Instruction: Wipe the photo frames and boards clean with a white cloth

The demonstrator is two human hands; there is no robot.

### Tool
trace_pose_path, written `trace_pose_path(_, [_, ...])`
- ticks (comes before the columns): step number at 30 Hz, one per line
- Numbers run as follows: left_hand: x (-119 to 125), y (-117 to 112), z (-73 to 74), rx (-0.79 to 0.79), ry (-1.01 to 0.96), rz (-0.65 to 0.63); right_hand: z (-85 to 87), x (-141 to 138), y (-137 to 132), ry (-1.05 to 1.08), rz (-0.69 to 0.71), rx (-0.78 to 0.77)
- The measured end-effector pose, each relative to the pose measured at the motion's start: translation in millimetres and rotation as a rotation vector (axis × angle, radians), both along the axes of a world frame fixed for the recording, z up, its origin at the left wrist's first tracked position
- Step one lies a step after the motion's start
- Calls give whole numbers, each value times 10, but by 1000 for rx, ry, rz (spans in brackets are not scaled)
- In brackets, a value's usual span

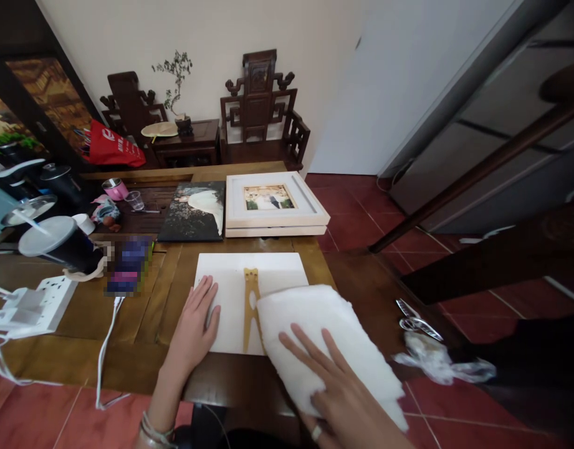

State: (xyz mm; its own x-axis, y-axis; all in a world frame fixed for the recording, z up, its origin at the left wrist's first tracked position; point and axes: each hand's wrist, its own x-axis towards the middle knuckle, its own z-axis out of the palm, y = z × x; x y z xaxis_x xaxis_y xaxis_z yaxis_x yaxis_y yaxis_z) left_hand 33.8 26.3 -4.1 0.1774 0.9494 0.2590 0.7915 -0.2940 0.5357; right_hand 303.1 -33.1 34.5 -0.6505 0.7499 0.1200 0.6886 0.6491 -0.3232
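My left hand (pixel 200 318) lies flat on the left part of a white rectangular panel (pixel 225 268), its fingers stretched out and holding nothing. On the panel rests a flat tan piece (pixel 249 305) with rounded ears at the top, cut-outs and a narrow tip. What it is used for does not show. A folded white cloth (pixel 315 305) covers the panel's right part and hangs past the table's front edge. My right hand (pixel 338 386) grips this cloth, several fingers spread over its top and one ringed finger at its lower left edge.
Behind the panel lie a photo canvas (pixel 197 212) and a framed picture (pixel 272 218). At left stand a phone (pixel 130 265) on a white cable, a lidded cup (pixel 57 243) and a power strip (pixel 53 302). Nail clippers (pixel 420 321) and a plastic bag (pixel 431 355) lie at right.
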Motion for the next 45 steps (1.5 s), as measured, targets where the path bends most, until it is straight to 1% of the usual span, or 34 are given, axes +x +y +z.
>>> trace_pose_path(2, [-2, 2, -5, 0, 3, 0, 12, 25, 98, 0, 16, 9])
trace_pose_path(5, [-8, 2, -16, 6, 3, -1, -22, -58, 451, 8, -29, 33])
trace_pose_path(8, [-11, -5, -20, 10, 1, 2, -83, -295, 841, 49, -139, 91])
trace_pose_path(10, [-7, -12, -12, 9, 4, 4, -114, -486, 980, 59, -196, 129])
trace_pose_path(11, [-3, -16, -6, 7, 5, 5, -125, -572, 989, 50, -203, 138])
trace_pose_path(12, [1, -19, 1, 4, 4, 6, -134, -646, 953, 34, -194, 139])
trace_pose_path(14, [8, -22, 11, -3, 2, 9, -153, -741, 761, 2, -138, 125])
trace_pose_path(16, [9, -21, 12, -9, 3, 14, -178, -766, 471, -10, -54, 93])
trace_pose_path(19, [-2, -16, -5, -15, 20, 8, -214, -722, 71, 11, 88, 30])
trace_pose_path(21, [-11, -14, -17, -15, 34, -4, -210, -684, -55, 27, 155, -15])
trace_pose_path(23, [-15, -13, -21, -14, 47, -13, -176, -662, -35, 30, 174, -45])
trace_pose_path(26, [-12, -15, -9, -6, 50, -9, -101, -681, 224, 1, 127, -32])
trace_pose_path(28, [-8, -19, 0, -1, 42, -6, -66, -735, 488, -29, 71, 12])
trace_pose_path(31, [-10, -22, -2, -2, 30, -5, -60, -879, 883, -81, -4, 75])
trace_pose_path(33, [-16, -20, -15, -5, 18, 0, -77, -997, 1046, -123, -48, 100])
trace_pose_path(34, [-18, -18, -23, -7, 11, 3, -89, -1052, 1073, -139, -70, 109])
trace_pose_path(36, [-22, -12, -35, -15, 1, 9, -114, -1133, 1006, -151, -90, 130])
trace_pose_path(38, [-22, -6, -41, -27, -4, 14, -134, -1154, 795, -143, -63, 156])
trace_pose_path(40, [-22, -3, -40, -34, -6, 18, -142, -1112, 508, -132, 9, 167])
trace_pose_path(42, [-24, -6, -36, -35, -6, 16, -134, -1024, 238, -116, 109, 137])
trace_pose_path(44, [-28, -13, -33, -35, 2, 4, -108, -919, 67, -95, 211, 56])
trace_pose_path(45, [-30, -17, -31, -37, 8, -4, -89, -870, 34, -86, 250, 7])
